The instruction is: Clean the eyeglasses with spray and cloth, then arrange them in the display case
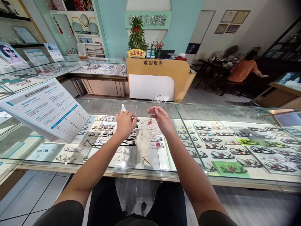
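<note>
My right hand (161, 118) pinches a pair of thin-rimmed eyeglasses (159, 99) and holds it up above the glass counter. One lens stands above my fingers, and another part of the glasses shows beside my fingertips. My left hand (125, 124) is closed, back of the hand up, around a small bottle with a white nozzle top (123, 107); the bottle's body is hidden behind my fingers. On the counter between my forearms lies a beige cleaning cloth (144, 146), creased and with a zigzag edge.
Under the glass counter top (188, 108) several rows of eyeglasses (218, 155) are laid out. A tilted printed sign (47, 106) stands on the left. Beyond are a wooden cashier desk (185, 75), a potted plant (136, 34), and a seated person in orange (243, 71).
</note>
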### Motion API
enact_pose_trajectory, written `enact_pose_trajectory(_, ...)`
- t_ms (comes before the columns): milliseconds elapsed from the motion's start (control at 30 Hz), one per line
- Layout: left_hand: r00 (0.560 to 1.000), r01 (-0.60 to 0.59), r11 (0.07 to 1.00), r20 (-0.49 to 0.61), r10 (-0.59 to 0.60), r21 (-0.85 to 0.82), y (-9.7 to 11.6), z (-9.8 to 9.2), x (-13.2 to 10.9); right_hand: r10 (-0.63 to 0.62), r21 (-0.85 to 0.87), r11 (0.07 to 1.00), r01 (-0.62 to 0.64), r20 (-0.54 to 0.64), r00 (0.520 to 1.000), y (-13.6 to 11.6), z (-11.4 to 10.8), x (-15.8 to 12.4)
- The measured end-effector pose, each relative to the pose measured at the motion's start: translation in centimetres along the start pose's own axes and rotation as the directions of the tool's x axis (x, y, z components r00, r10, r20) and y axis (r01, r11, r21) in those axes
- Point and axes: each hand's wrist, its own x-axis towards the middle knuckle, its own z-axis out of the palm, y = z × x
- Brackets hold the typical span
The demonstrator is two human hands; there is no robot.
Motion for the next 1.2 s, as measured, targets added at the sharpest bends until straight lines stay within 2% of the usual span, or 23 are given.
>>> enact_pose_trajectory(100, 0.983, -0.107, 0.994, 0.147, 0.106, 0.004, 1.6, 0.4, -1.2, 0.004, -0.007, 1.000, -0.004, -0.004, 1.000, -0.1, 0.0, 0.0)
enact_pose_trajectory(200, 0.954, -0.145, 0.989, 0.271, 0.129, 0.042, 2.3, 0.4, -1.6, 0.008, -0.007, 1.000, -0.008, 0.000, 1.000, -0.1, 0.0, -0.1)
enact_pose_trajectory(367, 0.886, -0.242, 0.969, 0.418, 0.200, 0.050, 2.0, -0.6, -1.5, 0.007, -0.017, 1.000, -0.007, 0.008, 1.000, -0.1, -0.1, 0.0)
enact_pose_trajectory(500, 0.856, -0.249, 0.967, 0.480, 0.193, 0.056, 1.6, -0.6, -1.3, 0.011, -0.038, 0.999, -0.011, 0.003, 1.000, -0.1, 0.0, -0.1)
enact_pose_trajectory(700, 0.863, -0.202, 0.978, 0.461, 0.206, -0.060, 0.9, 0.1, -1.0, 0.014, -0.026, 1.000, -0.014, 0.001, 1.000, -0.2, 0.1, -0.2)
enact_pose_trajectory(800, 0.878, -0.232, 0.953, 0.379, 0.291, -0.194, 0.4, -0.1, -0.8, 0.015, -0.046, 0.999, -0.015, 0.000, 1.000, -0.3, 0.0, -0.1)
enact_pose_trajectory(900, 0.922, -0.179, 0.922, 0.268, 0.279, -0.344, 0.1, -0.6, -0.5, 0.027, -0.068, 0.997, -0.025, 0.022, 0.999, -0.2, -0.1, -0.1)
enact_pose_trajectory(967, 0.946, -0.105, 0.856, 0.214, 0.243, -0.507, 0.1, -0.9, -0.2, 0.035, -0.071, 0.997, -0.032, 0.045, 0.998, -0.1, -0.2, -0.2)
enact_pose_trajectory(1067, 0.972, -0.003, 0.652, 0.151, 0.181, -0.759, 0.2, -1.5, 0.1, 0.027, -0.074, 0.997, -0.019, 0.098, 0.995, 0.2, 0.0, -0.4)
enact_pose_trajectory(1200, 0.985, 0.098, 0.402, 0.146, 0.091, -0.911, 0.4, -2.2, 0.5, -0.014, -0.075, 0.997, 0.025, 0.146, 0.989, 0.8, 0.6, -0.6)
